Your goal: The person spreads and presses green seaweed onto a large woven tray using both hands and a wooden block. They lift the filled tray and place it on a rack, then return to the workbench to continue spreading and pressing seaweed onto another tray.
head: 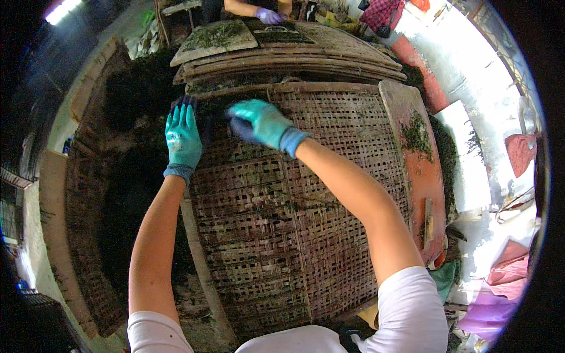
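A large woven lattice tray (340, 176) with a wooden frame lies before me, dark plant bits caught in its weave. My left hand (182, 132), in a teal glove with dark fingertips, lies flat over the tray's left edge near the far corner, fingers straight and together. Blurred by motion, my right hand (258, 121) in a matching glove hovers over or touches the upper left part of the lattice. Its fingers look bent, and whether they hold anything cannot be told. Dark leafy material (132, 176) lies left of the tray.
Beyond the tray stand stacked wooden-framed panels (291, 59), where another person's purple-gloved hands (268, 16) are at work. On the right, a reddish board (423, 185) bears green scraps and a wooden stick (427, 220). A long framed lattice panel (84, 212) lies at the left.
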`<state>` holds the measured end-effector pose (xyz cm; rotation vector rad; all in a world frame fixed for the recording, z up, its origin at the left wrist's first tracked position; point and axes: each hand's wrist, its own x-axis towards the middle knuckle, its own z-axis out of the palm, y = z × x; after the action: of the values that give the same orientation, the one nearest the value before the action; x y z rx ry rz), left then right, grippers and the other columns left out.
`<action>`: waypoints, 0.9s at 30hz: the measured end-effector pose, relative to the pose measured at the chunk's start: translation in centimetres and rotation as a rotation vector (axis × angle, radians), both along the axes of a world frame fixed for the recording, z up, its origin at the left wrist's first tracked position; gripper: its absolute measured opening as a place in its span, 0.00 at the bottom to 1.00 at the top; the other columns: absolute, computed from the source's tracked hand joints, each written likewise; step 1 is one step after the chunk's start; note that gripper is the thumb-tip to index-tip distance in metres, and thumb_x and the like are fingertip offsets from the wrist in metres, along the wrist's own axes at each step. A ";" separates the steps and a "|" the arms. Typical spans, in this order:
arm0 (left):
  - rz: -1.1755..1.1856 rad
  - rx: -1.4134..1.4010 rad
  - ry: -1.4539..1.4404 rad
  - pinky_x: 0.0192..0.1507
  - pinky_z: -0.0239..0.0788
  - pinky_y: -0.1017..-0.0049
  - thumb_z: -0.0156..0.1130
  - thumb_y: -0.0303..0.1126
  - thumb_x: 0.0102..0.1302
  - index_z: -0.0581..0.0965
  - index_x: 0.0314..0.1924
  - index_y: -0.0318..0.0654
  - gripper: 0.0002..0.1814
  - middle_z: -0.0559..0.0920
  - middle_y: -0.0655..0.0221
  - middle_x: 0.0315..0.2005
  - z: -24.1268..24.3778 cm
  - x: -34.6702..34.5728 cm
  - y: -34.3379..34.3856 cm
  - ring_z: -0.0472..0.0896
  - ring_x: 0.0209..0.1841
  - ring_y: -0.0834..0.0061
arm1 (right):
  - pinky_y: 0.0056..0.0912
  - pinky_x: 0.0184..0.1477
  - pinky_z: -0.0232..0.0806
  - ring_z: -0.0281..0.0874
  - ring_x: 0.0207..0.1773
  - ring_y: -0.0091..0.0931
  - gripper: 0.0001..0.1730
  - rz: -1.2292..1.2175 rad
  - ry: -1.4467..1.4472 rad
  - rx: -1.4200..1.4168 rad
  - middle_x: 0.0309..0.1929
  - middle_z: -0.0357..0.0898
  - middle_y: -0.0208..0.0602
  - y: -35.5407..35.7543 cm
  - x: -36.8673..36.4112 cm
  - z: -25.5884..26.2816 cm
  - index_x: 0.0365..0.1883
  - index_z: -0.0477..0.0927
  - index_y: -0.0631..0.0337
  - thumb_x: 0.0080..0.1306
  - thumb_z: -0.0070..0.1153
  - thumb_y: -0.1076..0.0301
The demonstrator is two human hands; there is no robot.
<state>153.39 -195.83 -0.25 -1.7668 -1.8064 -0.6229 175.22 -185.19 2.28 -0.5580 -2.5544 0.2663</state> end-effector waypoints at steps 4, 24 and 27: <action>-0.004 -0.026 -0.079 0.68 0.56 0.56 0.58 0.26 0.62 0.68 0.61 0.26 0.27 0.69 0.48 0.64 0.9 1.3 0.3 0.66 0.67 0.50 | 0.41 0.54 0.69 0.77 0.51 0.38 0.19 -0.005 0.148 0.253 0.54 0.79 0.39 -0.1 4.2 2.3 0.55 0.78 0.53 0.65 0.54 0.67; 0.037 -0.099 -1.345 0.74 0.42 0.68 0.42 0.39 0.76 0.51 0.74 0.39 0.30 0.53 0.67 0.74 -3.1 12.1 -20.6 0.51 0.74 0.70 | 0.25 0.42 0.72 0.77 0.41 0.22 0.16 -1.203 1.016 -0.675 0.43 0.80 0.30 -15.1 58.2 -6.1 0.52 0.80 0.66 0.73 0.44 0.68; 0.317 -0.379 -0.471 0.74 0.45 0.65 0.47 0.29 0.74 0.55 0.72 0.38 0.29 0.56 0.62 0.72 -3.3 11.4 -22.4 0.54 0.74 0.62 | 0.32 0.52 0.73 0.78 0.51 0.30 0.15 -0.498 0.693 -0.772 0.48 0.79 0.39 -9.9 31.7 1.5 0.51 0.81 0.63 0.69 0.49 0.73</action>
<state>164.77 -218.23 -3.50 -1.5885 -2.6105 -0.6324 206.93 -195.06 3.77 -1.1133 -1.5233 1.0609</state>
